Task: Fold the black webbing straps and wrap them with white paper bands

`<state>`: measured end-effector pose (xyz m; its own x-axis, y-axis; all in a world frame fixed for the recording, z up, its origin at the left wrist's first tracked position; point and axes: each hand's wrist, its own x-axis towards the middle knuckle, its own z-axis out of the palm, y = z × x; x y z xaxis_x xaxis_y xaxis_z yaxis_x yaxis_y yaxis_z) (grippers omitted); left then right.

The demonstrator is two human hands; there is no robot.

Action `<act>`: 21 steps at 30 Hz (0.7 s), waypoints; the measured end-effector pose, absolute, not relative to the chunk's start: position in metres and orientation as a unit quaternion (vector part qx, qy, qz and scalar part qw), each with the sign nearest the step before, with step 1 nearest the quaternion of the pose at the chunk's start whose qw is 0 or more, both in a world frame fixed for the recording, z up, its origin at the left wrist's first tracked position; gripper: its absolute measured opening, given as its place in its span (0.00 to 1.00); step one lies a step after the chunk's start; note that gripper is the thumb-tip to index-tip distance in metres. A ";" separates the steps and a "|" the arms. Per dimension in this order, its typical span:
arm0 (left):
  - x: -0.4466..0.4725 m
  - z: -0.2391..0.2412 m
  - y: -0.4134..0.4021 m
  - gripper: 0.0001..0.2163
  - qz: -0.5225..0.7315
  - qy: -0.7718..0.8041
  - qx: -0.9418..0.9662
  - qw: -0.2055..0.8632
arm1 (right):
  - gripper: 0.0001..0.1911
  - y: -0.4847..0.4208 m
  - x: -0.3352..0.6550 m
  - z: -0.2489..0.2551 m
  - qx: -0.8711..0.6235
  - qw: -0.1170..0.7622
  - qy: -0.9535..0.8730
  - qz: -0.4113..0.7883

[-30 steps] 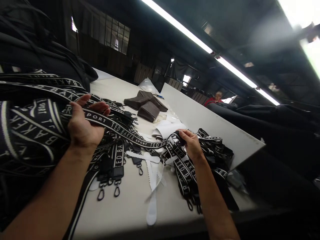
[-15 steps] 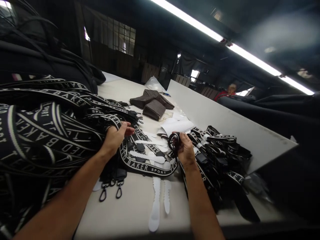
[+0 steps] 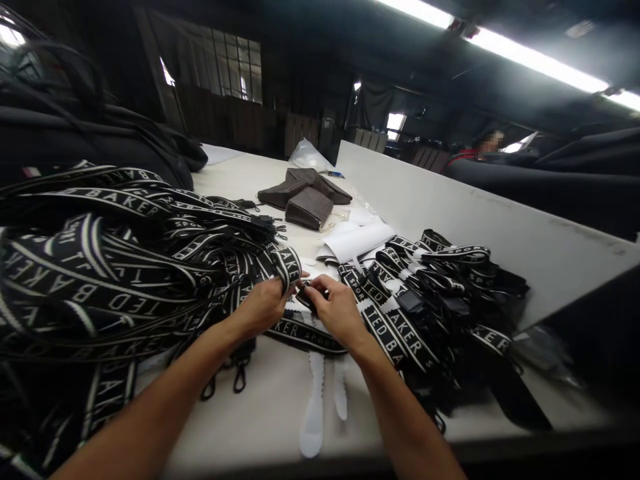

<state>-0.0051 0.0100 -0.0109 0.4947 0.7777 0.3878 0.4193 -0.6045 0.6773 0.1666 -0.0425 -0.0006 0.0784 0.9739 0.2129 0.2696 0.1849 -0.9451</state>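
My left hand (image 3: 260, 308) and my right hand (image 3: 336, 311) meet over the middle of the white table (image 3: 260, 413). Both are closed on one black strap (image 3: 300, 330) with white lettering, which loops down below them. The left hand pinches a folded part of it. The right hand grips its end, where a small metal clip shows between the fingers. A big heap of the same straps (image 3: 100, 260) lies to my left. A smaller pile of straps (image 3: 430, 293) lies to my right.
White scalloped strips (image 3: 315, 407) lie near the table's front edge. Brown pouches (image 3: 305, 197) and white sheets (image 3: 357, 241) sit further back. A white board (image 3: 480, 227) stands along the right. Black bags (image 3: 75, 133) are stacked at far left. A person (image 3: 475, 150) sits beyond the board.
My hands have come together at the table's middle; earlier the strap was stretched wide between them. The camera has tilted down.
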 end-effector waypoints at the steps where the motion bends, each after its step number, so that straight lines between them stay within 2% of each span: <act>1: -0.004 -0.013 0.009 0.13 0.319 0.367 0.839 0.245 | 0.09 -0.042 0.167 -0.001 -0.540 0.499 -0.576 0.357; 3: -0.002 -0.015 0.007 0.13 0.289 0.374 0.849 0.236 | 0.14 -0.042 0.168 0.002 -0.516 0.495 -0.542 0.442; 6: -0.001 -0.012 0.004 0.14 0.319 0.366 0.830 0.275 | 0.23 -0.042 0.170 0.008 -0.423 0.522 -0.476 0.568; 8: -0.002 -0.005 0.003 0.15 0.362 0.353 0.791 0.344 | 0.24 -0.041 0.174 0.012 -0.385 0.546 -0.445 0.596; 10: -0.005 0.004 0.003 0.17 0.410 0.340 0.737 0.416 | 0.21 -0.039 0.180 0.014 -0.384 0.572 -0.434 0.581; 12: -0.011 0.014 0.006 0.19 0.477 0.325 0.675 0.459 | 0.15 -0.036 0.188 0.013 -0.422 0.602 -0.451 0.506; 14: -0.020 0.024 0.012 0.18 0.568 0.301 0.598 0.479 | 0.08 -0.033 0.198 0.010 -0.509 0.596 -0.504 0.363; 16: -0.031 0.031 0.020 0.15 0.656 0.262 0.496 0.506 | 0.05 -0.031 0.204 0.006 -0.619 0.517 -0.556 0.204; 18: -0.043 0.037 0.028 0.12 0.708 0.226 0.397 0.539 | 0.07 -0.031 0.203 0.002 -0.690 0.413 -0.588 0.088; 19: -0.048 0.039 0.030 0.11 0.716 0.217 0.368 0.552 | 0.09 -0.031 0.199 0.000 -0.698 0.382 -0.603 0.048; 21: -0.055 0.042 0.031 0.11 0.721 0.216 0.348 0.559 | 0.10 -0.034 0.187 -0.004 -0.657 0.375 -0.654 0.000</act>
<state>-0.0546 0.0309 0.0423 -0.1320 0.9567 0.2594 -0.6554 -0.2806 0.7012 0.1869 -0.0338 -0.0045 0.1449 0.8594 0.4904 0.8599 0.1358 -0.4920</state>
